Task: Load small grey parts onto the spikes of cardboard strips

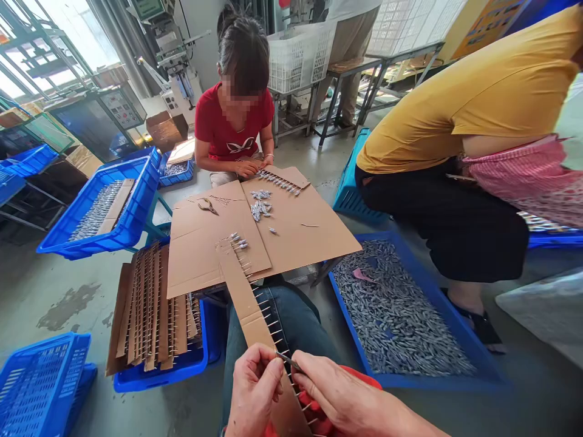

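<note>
A long cardboard strip (248,309) with thin metal pins along its right edge runs from the cardboard tabletop down over my lap. Several small grey pieces (239,241) sit on the pins at its far end. My left hand (257,388) is over the strip, thumb and forefinger pinched on what looks like a thin wire, mostly hidden by the fingertips. My right hand (330,388) is closed around a slim dark metal tool (289,362), probably pliers, whose tip reaches my left fingertips. The tool's handles are hidden in my palm.
On the cardboard-covered table (195,243) lie pliers (208,207) and loose grey pieces (261,209). Across it, a person in red handles another pinned strip (282,182). Stacked strips (150,303) stand left; a blue tray (401,309) of grey pieces lies right, beside a person in yellow.
</note>
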`<action>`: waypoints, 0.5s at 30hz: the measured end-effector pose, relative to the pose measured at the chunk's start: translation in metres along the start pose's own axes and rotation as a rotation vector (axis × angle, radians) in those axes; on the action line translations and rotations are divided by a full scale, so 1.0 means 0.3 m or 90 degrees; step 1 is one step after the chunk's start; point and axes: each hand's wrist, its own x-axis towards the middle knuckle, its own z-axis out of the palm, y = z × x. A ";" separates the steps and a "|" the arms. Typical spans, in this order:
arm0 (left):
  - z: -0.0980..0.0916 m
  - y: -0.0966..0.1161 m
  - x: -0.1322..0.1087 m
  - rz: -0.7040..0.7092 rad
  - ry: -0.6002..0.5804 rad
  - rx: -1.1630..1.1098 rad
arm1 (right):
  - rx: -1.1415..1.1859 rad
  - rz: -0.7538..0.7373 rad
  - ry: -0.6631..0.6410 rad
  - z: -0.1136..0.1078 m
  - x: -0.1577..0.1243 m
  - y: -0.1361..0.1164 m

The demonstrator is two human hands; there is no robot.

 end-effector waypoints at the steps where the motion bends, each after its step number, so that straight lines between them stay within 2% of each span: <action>1: 0.000 0.004 0.000 -0.001 -0.001 -0.006 | 0.002 -0.008 0.000 -0.001 0.000 -0.003; 11: 0.014 -0.015 0.006 0.012 0.053 -0.013 | 0.028 0.037 0.030 -0.004 -0.001 -0.039; 15: 0.024 -0.027 0.007 0.018 0.074 -0.021 | 0.010 0.000 0.036 0.007 0.002 -0.009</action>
